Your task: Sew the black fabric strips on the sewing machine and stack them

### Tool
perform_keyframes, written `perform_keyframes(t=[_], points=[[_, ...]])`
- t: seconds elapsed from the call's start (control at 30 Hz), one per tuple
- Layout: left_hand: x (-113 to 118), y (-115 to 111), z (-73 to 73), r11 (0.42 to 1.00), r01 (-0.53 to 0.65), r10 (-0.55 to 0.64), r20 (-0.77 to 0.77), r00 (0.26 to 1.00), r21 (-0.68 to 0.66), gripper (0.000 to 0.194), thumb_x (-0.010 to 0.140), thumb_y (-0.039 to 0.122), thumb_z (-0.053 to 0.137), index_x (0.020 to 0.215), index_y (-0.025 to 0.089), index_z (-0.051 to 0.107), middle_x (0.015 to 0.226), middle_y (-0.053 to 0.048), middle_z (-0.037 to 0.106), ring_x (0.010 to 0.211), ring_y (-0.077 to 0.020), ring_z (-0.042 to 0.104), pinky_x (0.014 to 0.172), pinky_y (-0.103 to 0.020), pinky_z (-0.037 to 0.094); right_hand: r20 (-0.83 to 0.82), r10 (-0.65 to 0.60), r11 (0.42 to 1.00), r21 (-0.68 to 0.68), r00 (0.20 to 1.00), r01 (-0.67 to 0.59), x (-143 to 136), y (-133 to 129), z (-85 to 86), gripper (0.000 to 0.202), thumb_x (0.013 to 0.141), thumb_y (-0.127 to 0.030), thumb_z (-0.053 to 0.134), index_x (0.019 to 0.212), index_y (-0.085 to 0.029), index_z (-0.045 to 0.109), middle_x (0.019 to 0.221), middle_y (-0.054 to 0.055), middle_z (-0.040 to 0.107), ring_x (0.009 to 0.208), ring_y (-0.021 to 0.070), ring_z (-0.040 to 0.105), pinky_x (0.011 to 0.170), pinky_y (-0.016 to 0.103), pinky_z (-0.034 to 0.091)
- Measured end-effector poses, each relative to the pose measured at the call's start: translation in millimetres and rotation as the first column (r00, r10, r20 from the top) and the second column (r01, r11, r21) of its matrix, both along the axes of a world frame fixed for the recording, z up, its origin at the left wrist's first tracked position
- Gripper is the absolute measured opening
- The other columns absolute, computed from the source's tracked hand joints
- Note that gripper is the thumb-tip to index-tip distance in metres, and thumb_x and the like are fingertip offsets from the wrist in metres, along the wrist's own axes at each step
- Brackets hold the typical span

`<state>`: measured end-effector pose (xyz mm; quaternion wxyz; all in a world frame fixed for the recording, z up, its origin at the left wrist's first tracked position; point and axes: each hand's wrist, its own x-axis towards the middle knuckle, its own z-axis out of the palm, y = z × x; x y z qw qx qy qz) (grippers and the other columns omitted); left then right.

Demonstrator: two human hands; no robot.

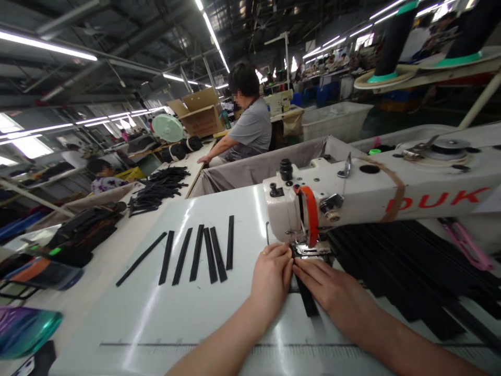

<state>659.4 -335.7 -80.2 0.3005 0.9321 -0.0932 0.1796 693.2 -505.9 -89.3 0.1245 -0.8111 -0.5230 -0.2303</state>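
Under the head of a white sewing machine (282,209), a black fabric strip (307,302) lies on the pale table, its near end reaching toward me. My left hand (272,277) is closed, with fingertips pinching the strip's far part beside the presser foot (309,249). From the other side, my right hand (331,287) presses its gathered fingers onto the same strip. The fingertips of both hands almost meet there, and the needle is hidden from me. Several finished-looking short black strips (195,253) are spread out to the left of my left hand.
Long black strips (407,271) are piled right of the machine, near pink-handled snips (465,243). A heap of black strips (158,189) lies at the far left. A co-worker (250,120) sits ahead beyond a cloth-lined bin (266,164). Thread cones (391,47) stand upper right.
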Motion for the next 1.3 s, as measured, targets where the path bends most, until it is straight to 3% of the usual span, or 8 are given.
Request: perform_keyframes(t=[0.17, 0.33, 0.43, 0.7, 1.0, 1.3], points=[[1, 1, 1.0, 1.000, 0.019, -0.018, -0.026, 0.999, 0.009, 0.018, 0.094, 0.012, 0.051, 0.089, 0.018, 0.068, 0.100, -0.007, 0.069, 0.100, -0.0234, 0.059, 0.093, -0.041, 0.051, -0.084, 0.009, 0.999, 0.044, 0.996, -0.006, 5, -4, 2.9, 0.044, 0.083, 0.003, 0.041, 0.118, -0.013, 0.062, 0.111, 0.011, 0.068, 0.102, 0.0214, 0.063, 0.084, 0.035, 0.058], [1, 2, 2.2, 1.000, 0.017, -0.017, -0.039, 0.999, 0.006, 0.019, 0.094, 0.011, 0.050, 0.089, 0.018, 0.068, 0.100, -0.007, 0.069, 0.100, -0.0238, 0.059, 0.092, -0.041, 0.052, -0.305, 0.103, 0.993, 0.085, 0.947, -0.081, 5, -14, 14.4, 0.026, 0.085, -0.005, 0.048, 0.095, -0.019, 0.067, 0.095, 0.005, 0.067, 0.092, 0.0192, 0.063, 0.080, 0.032, 0.055], [1, 2, 2.8, 1.000, 0.028, -0.027, -0.044, 0.999, 0.010, 0.018, 0.093, 0.010, 0.051, 0.090, 0.017, 0.067, 0.102, -0.007, 0.069, 0.102, -0.0235, 0.058, 0.094, -0.040, 0.051, -0.374, 0.113, 0.991, 0.105, 0.920, -0.079, 5, -16, 18.7, 0.025, 0.084, -0.007, 0.050, 0.092, -0.021, 0.069, 0.094, 0.005, 0.067, 0.091, 0.0183, 0.063, 0.081, 0.031, 0.053], [1, 2, 1.7, 0.999, 0.030, -0.029, -0.033, 0.999, 0.011, 0.018, 0.093, 0.010, 0.052, 0.093, 0.018, 0.067, 0.103, -0.007, 0.069, 0.103, -0.0242, 0.058, 0.095, -0.042, 0.051, -0.253, 0.094, 0.989, 0.133, 0.963, -0.062, 13, -13, 13.7, 0.027, 0.082, -0.007, 0.054, 0.100, -0.020, 0.071, 0.107, 0.006, 0.069, 0.101, 0.0197, 0.063, 0.092, 0.036, 0.052], [0, 0, 2.3, 0.999, 0.020, -0.019, -0.025, 1.000, 0.042, 0.017, 0.093, 0.010, 0.052, 0.092, 0.016, 0.068, 0.107, -0.008, 0.069, 0.105, -0.0246, 0.059, 0.096, -0.041, 0.051, -0.052, -0.077, 0.997, -0.030, 0.996, 0.076, 18, -5, 1.7, 0.032, 0.084, -0.009, 0.054, 0.114, -0.013, 0.065, 0.106, 0.012, 0.068, 0.087, 0.0237, 0.064, 0.073, 0.036, 0.056], [0, 0, 1.0, 0.996, 0.014, -0.013, -0.010, 1.000, 0.093, 0.018, 0.093, 0.010, 0.050, 0.094, 0.015, 0.068, 0.110, -0.009, 0.069, 0.106, -0.0248, 0.058, 0.097, -0.042, 0.051, -0.076, -0.091, 0.995, -0.052, 0.993, 0.087, 18, -4, 1.2, 0.031, 0.087, -0.010, 0.052, 0.116, -0.013, 0.062, 0.100, 0.012, 0.066, 0.083, 0.0241, 0.063, 0.071, 0.038, 0.056]])
